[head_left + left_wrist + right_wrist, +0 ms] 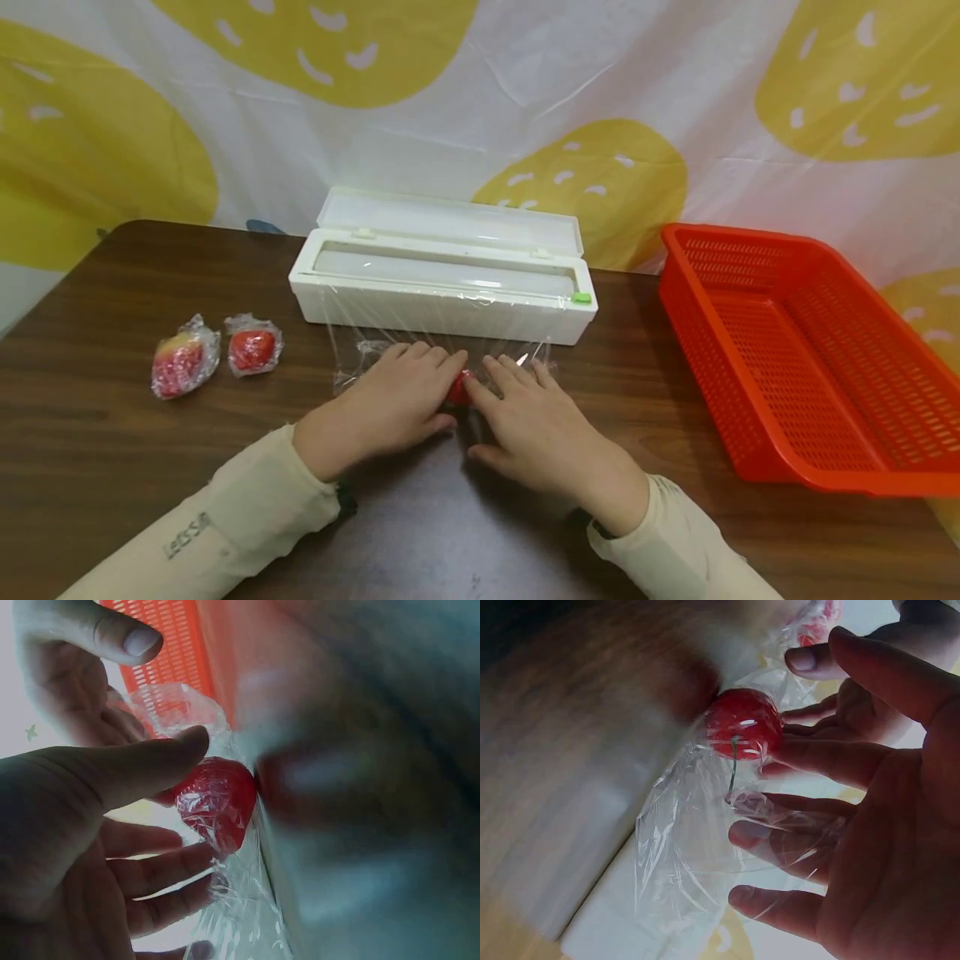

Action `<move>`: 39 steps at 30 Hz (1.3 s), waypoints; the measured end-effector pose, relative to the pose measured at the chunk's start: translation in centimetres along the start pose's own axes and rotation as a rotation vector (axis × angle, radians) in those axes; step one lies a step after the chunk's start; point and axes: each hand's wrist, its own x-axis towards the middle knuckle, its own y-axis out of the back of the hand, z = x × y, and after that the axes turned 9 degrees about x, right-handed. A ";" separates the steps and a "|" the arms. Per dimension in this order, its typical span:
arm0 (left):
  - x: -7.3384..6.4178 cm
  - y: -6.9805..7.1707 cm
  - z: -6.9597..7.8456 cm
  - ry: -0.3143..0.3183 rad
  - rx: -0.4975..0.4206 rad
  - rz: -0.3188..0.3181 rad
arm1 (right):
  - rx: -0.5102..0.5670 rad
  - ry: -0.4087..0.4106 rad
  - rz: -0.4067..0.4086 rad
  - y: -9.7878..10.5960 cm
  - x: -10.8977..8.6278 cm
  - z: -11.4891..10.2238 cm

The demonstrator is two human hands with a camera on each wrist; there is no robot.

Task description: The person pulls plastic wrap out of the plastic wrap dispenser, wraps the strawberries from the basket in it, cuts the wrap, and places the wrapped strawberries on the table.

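A shiny red cherry [744, 724] with a thin green stem lies on the table, partly covered by clear plastic wrap [679, 855]. In the head view the wrap stretches from the white wrap box to both hands, which mostly hide the cherry. My left hand [393, 400] is on the cherry's left, fingers extended over the wrap and thumb beside the fruit. On the other side, my right hand [536, 425] spreads its fairly straight fingers, the index at the cherry and the others against the film.
Behind the hands stands the white wrap box [442, 308], lid raised, a green slider [581, 297] at its right end. Two film-wrapped fruits, one yellow-red [180, 362] and one red [252, 348], lie at left. A red plastic basket [705, 333] stands at right.
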 end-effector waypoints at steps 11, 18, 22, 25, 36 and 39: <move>0.3 -0.2 0.0 0.009 -0.029 0.000 | -0.002 -0.097 -0.056 -0.2 0.1 0.3; 1.2 -0.4 -0.1 0.044 -0.011 -0.051 | 0.017 -0.146 -0.046 0.2 0.2 0.4; 1.5 -0.4 -0.3 0.050 -0.007 -0.086 | 0.046 -0.169 0.003 0.9 0.2 0.7; 1.4 -0.4 -0.4 0.046 -0.001 -0.082 | 0.105 -0.167 0.147 1.5 0.3 1.3; 1.2 -0.3 -0.5 0.032 -0.003 -0.121 | 0.878 -0.540 0.502 2.9 1.6 6.6; 1.2 -0.2 -0.5 0.036 -0.005 -0.124 | 1.008 -0.606 0.476 2.7 2.0 7.6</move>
